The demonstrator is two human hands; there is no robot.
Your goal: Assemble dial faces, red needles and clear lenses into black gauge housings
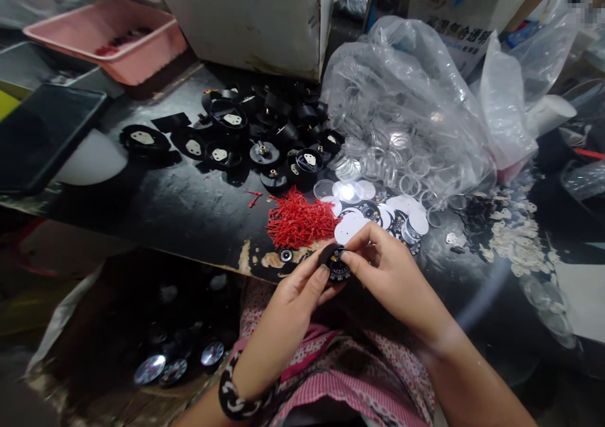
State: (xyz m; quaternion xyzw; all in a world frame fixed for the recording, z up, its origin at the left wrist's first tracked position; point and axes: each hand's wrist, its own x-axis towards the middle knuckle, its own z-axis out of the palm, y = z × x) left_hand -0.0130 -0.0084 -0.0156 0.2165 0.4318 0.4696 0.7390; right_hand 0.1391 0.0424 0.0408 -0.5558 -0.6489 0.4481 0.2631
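Note:
A round black gauge [339, 268] with a printed dial is held close to the table's front edge. My left hand [307, 282] is closed around its rim. Over the dial face, the thumb and fingers of my right hand [378, 257] are pinched together; whatever lies between them is too small to make out. Just beyond my hands is a heap of red pointers [301, 217]. Beside it lie white and black dial discs [352, 226]. A small black-and-white ring [286, 255] rests left of my hands.
Black gauge housings [269, 124] are piled at the back. Clear lenses [397, 156] spill from a plastic bag [406, 55]. Pale small plates [515, 238] lie at right. A pink bin [113, 42] and a propped phone [51, 130] stand left. Finished-looking gauges [172, 371] lie below the table.

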